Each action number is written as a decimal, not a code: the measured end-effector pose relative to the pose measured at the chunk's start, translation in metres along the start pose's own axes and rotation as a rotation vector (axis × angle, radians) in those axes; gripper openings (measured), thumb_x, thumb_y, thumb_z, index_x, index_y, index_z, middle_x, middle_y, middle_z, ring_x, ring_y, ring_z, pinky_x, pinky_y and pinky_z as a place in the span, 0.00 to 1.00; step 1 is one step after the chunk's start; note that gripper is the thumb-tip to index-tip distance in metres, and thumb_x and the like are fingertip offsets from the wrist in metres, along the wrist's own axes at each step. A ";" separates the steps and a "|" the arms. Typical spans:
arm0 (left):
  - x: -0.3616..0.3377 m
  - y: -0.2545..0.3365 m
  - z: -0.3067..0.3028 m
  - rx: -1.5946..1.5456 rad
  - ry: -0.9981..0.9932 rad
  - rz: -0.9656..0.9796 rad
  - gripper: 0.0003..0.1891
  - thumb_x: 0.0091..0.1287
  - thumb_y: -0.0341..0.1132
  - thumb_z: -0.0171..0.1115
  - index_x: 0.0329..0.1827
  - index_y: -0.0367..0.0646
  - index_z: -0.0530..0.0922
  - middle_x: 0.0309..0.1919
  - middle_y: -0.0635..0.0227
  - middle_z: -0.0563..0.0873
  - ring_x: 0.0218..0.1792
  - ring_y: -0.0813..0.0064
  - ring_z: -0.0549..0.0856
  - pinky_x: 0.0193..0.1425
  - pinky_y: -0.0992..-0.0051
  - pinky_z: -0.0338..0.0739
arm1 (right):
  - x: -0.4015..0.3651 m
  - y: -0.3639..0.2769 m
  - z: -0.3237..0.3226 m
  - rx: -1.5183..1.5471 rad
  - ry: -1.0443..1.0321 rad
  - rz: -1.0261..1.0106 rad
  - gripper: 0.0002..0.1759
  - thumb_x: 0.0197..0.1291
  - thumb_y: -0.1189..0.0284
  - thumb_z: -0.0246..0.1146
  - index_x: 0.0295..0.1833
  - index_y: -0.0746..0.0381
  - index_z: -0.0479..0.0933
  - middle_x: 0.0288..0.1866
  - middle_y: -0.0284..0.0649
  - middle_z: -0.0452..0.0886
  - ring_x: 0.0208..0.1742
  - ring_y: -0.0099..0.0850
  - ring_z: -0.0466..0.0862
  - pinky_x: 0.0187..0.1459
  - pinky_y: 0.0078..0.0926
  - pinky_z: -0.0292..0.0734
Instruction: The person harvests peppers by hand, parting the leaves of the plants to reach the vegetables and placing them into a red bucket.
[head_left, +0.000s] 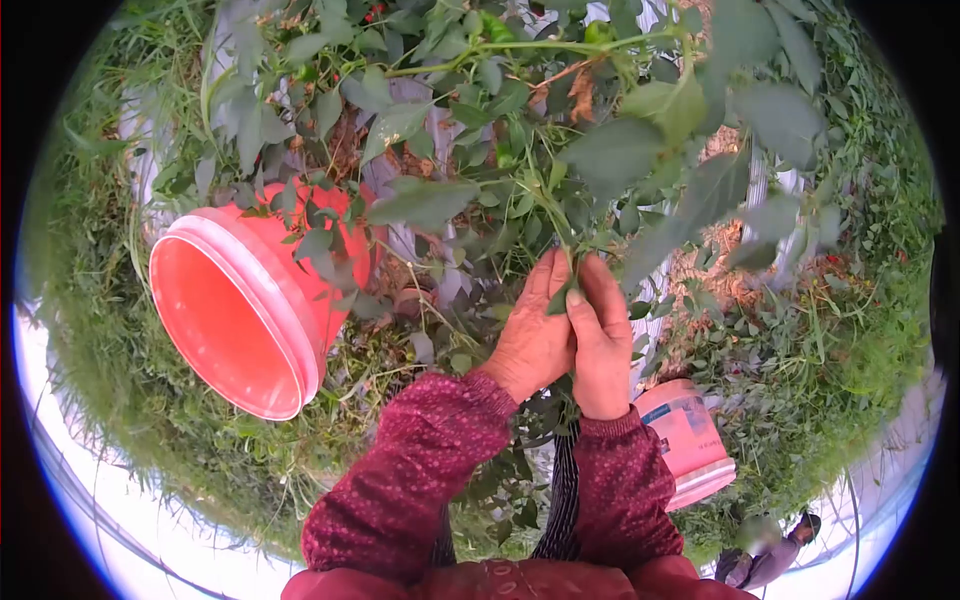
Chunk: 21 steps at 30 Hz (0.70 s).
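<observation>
My left hand [532, 335] and my right hand [603, 345] meet in front of me, fingertips together at the lower part of a leafy green pepper plant [548, 200]. The fingers of my left hand are closed around a stem. My right hand's thumb and fingers pinch at that stem from the right, beside a small leaf [562, 300]. What lies deeper between the fingertips is hidden. Higher on the plant, a green pepper [600, 33] hangs near a long pale branch [540, 46].
A large red bucket [335, 250] lies tipped on its side at the left, mouth facing me. Another pinkish bucket [688, 440] stands at my lower right. Another person [775, 560] is at the far lower right. Dense plants and pale ground sheeting [410, 110] surround me.
</observation>
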<state>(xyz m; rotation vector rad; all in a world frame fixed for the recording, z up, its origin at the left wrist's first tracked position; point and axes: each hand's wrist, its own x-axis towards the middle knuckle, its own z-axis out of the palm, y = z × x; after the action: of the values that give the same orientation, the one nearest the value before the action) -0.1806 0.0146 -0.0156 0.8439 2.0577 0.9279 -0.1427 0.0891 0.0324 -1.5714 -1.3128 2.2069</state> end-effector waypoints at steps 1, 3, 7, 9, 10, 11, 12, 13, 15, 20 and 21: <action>-0.003 0.006 -0.003 -0.032 0.018 -0.057 0.34 0.58 0.31 0.57 0.68 0.32 0.57 0.66 0.42 0.61 0.69 0.43 0.58 0.71 0.61 0.58 | 0.003 -0.001 0.000 0.027 -0.068 0.099 0.26 0.65 0.76 0.55 0.68 0.65 0.61 0.66 0.45 0.67 0.66 0.30 0.66 0.66 0.27 0.60; -0.006 0.008 -0.009 -0.187 0.042 -0.154 0.33 0.59 0.27 0.55 0.69 0.36 0.57 0.69 0.48 0.58 0.72 0.48 0.55 0.73 0.62 0.54 | 0.006 -0.001 0.007 -0.001 -0.096 0.096 0.25 0.65 0.76 0.55 0.67 0.65 0.62 0.64 0.43 0.69 0.64 0.29 0.68 0.64 0.25 0.61; -0.005 -0.014 -0.038 -0.907 0.060 -0.330 0.31 0.57 0.23 0.52 0.68 0.34 0.60 0.68 0.53 0.63 0.68 0.60 0.65 0.68 0.65 0.64 | 0.009 0.003 0.010 -0.032 -0.121 0.128 0.22 0.66 0.75 0.55 0.65 0.64 0.65 0.56 0.37 0.73 0.55 0.24 0.72 0.59 0.21 0.65; -0.005 -0.040 -0.051 -1.272 0.090 -0.467 0.30 0.56 0.22 0.52 0.66 0.35 0.63 0.65 0.54 0.67 0.65 0.60 0.69 0.65 0.64 0.67 | 0.011 0.008 0.016 -0.026 -0.145 0.093 0.20 0.66 0.76 0.55 0.63 0.64 0.67 0.52 0.34 0.74 0.51 0.21 0.73 0.56 0.19 0.66; -0.003 -0.054 -0.053 -1.633 0.114 -0.597 0.29 0.55 0.22 0.51 0.65 0.36 0.65 0.62 0.55 0.72 0.61 0.59 0.73 0.62 0.63 0.70 | 0.012 0.009 0.019 -0.014 -0.165 0.054 0.18 0.66 0.76 0.54 0.61 0.63 0.69 0.49 0.32 0.76 0.48 0.19 0.73 0.53 0.17 0.67; 0.002 -0.072 -0.050 -1.371 0.194 -0.662 0.27 0.55 0.23 0.52 0.62 0.37 0.68 0.59 0.54 0.75 0.58 0.58 0.76 0.60 0.64 0.71 | 0.012 0.008 0.019 -0.025 -0.165 0.053 0.18 0.66 0.76 0.54 0.61 0.63 0.69 0.49 0.32 0.76 0.48 0.19 0.73 0.53 0.17 0.67; 0.007 -0.090 -0.043 -1.107 0.265 -0.717 0.24 0.55 0.24 0.53 0.59 0.38 0.71 0.55 0.54 0.78 0.55 0.56 0.78 0.58 0.64 0.73 | 0.011 0.005 0.019 -0.079 -0.125 0.066 0.17 0.66 0.76 0.54 0.60 0.62 0.70 0.47 0.31 0.76 0.47 0.18 0.73 0.51 0.17 0.67; 0.009 -0.105 -0.035 -1.118 0.270 -0.717 0.24 0.55 0.24 0.53 0.59 0.38 0.71 0.55 0.54 0.78 0.55 0.56 0.78 0.58 0.64 0.73 | 0.010 0.005 0.019 -0.133 -0.091 0.079 0.15 0.67 0.75 0.54 0.58 0.61 0.72 0.46 0.30 0.77 0.47 0.18 0.73 0.49 0.16 0.67; 0.012 -0.123 -0.029 0.138 0.216 -0.253 0.21 0.55 0.26 0.55 0.55 0.41 0.74 0.51 0.51 0.79 0.50 0.54 0.80 0.55 0.63 0.74 | 0.012 0.007 0.018 -0.136 -0.064 0.082 0.15 0.66 0.74 0.55 0.58 0.61 0.73 0.49 0.30 0.78 0.49 0.19 0.74 0.49 0.19 0.68; -0.004 -0.117 -0.024 0.257 -0.182 -0.413 0.18 0.56 0.31 0.59 0.51 0.44 0.73 0.36 0.50 0.83 0.39 0.50 0.82 0.45 0.56 0.75 | 0.014 0.009 0.016 -0.119 -0.015 0.069 0.14 0.66 0.73 0.56 0.57 0.59 0.74 0.52 0.31 0.78 0.53 0.22 0.76 0.49 0.22 0.71; -0.012 -0.113 -0.022 0.302 -0.174 -0.418 0.17 0.56 0.32 0.59 0.50 0.43 0.73 0.34 0.50 0.83 0.37 0.49 0.82 0.44 0.55 0.75 | 0.014 0.009 0.015 -0.124 -0.015 0.073 0.14 0.66 0.73 0.56 0.57 0.59 0.74 0.52 0.31 0.78 0.53 0.22 0.76 0.49 0.22 0.71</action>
<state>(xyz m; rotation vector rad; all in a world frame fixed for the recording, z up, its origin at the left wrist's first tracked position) -0.2214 -0.0623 -0.0925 0.5837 2.1332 0.3121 -0.1583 0.0825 0.0172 -1.6739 -1.4453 2.2221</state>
